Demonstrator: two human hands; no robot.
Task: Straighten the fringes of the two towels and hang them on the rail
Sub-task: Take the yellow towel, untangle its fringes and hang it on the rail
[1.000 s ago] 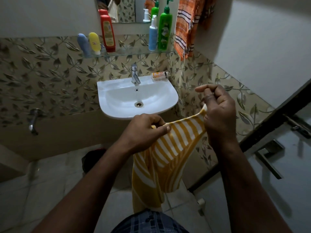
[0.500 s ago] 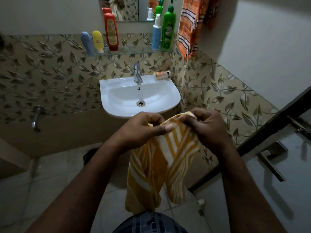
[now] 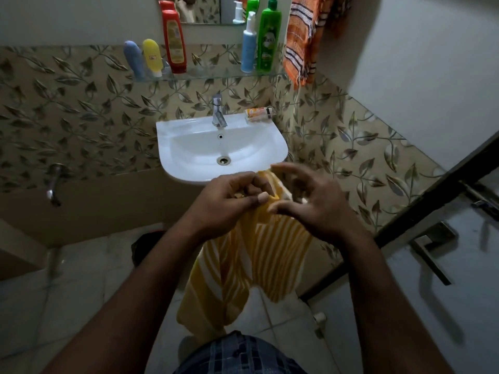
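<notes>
So the biggest thing here is the leaf-pattern tiled wall (image 3: 81,125) wrapping around the corner, with the pale tiled floor (image 3: 67,306) below it. Then there's the white sink (image 3: 189,163) mounted on the wall, tap (image 3: 218,112) at the back and a small orange tube (image 3: 259,115) lying on its rear right corner.

The yellow and white striped towel (image 3: 243,265) hangs in the air just in front of the sink's front edge, drooping down toward the floor in loose folds. Its top edge is bunched between the two hands. The left hand (image 3: 229,203) is pinching that top edge, thumb pressed against the curled fingers with the cloth in between. The right hand (image 3: 310,201) is right beside it, blurry, fingers spread and loosely curved over the towel's upper corner; honestly can't tell if it's actually got hold of the cloth or just touching it.

The orange striped towel (image 3: 302,41) hangs up high in the corner, right of the glass shelf (image 3: 216,74). On that shelf: green bottle (image 3: 268,36), red bottle (image 3: 174,41), blue pump bottle (image 3: 249,44), yellow tube (image 3: 152,56), blue tube (image 3: 133,59).
</notes>
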